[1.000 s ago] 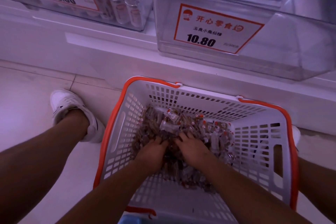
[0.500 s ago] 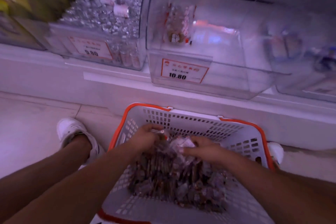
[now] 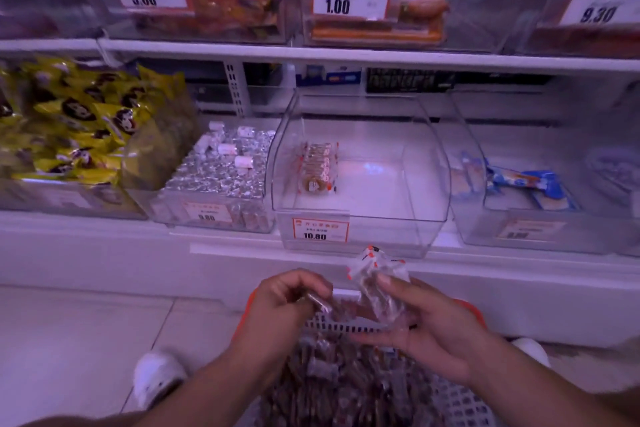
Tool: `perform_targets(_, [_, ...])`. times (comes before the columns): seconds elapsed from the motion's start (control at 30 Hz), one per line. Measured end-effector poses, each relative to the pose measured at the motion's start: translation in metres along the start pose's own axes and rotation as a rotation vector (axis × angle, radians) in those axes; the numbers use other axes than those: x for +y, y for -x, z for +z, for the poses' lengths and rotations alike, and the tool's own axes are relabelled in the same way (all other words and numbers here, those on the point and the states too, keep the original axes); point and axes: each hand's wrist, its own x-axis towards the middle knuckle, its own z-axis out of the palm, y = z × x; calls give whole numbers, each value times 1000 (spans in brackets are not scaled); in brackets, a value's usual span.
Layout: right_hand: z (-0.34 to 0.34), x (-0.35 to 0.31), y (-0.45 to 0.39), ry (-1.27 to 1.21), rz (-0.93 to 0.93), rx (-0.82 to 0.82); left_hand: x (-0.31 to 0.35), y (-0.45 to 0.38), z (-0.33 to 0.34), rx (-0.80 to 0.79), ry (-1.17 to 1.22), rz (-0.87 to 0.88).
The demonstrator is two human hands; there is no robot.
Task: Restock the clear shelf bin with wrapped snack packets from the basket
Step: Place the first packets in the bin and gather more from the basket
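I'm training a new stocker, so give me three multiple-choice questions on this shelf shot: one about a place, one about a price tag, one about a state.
1. Where is the basket?
A. on the floor below the clear bin
B. on the top shelf
C. inside the bin

2. What price is tagged on the clear bin?
A. 3.00
B. 10.80
C. 1.00

3. How full is that bin?
A. heaped
B. nearly empty
C. half full

Key: 1 A, it sits under the hands by the shoe. 2 B, the price tag reads 10.80. 3 B, only one short row of packets stands inside.
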Motion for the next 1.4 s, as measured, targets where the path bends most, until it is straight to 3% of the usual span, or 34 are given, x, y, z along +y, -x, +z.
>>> perform_targets(0.23, [-2,3,-23,-60,23,50,-10,-20,15,-9,-127,154])
perform_targets(0.47, [-11,-3,-46,-9,3,170,-10,-38,2,15,-137,114])
perform_targets(0.6, [-14,3,-44,10,-60,189,-17,-40,-11,112,-205,42])
perform_targets(0.7, [-13,8,-41,31,-102,227,-24,-35,-12,175,-201,-116])
perform_targets(0.83, [-6,16,-39,11,-91,260,-33,-25,4,50,59,-354])
perform_targets(0.97, [5,28,-38,57,-88,245,-30,-21,18,-21,140,-380])
perform_targets(1.07, [6,29,-38,55,-106,231,-29,-19,19,22,235,-405])
perform_targets(1.17, [7,31,-42,207,-177,262,-29,-18,18,90,278,-403])
perform_targets(1.27, [8,36,-45,631,-357,395,-30,-17,20,161,305,-364])
perform_targets(1.4, [9,38,-48,943,-418,376,-26,-15,37,201,352,-376])
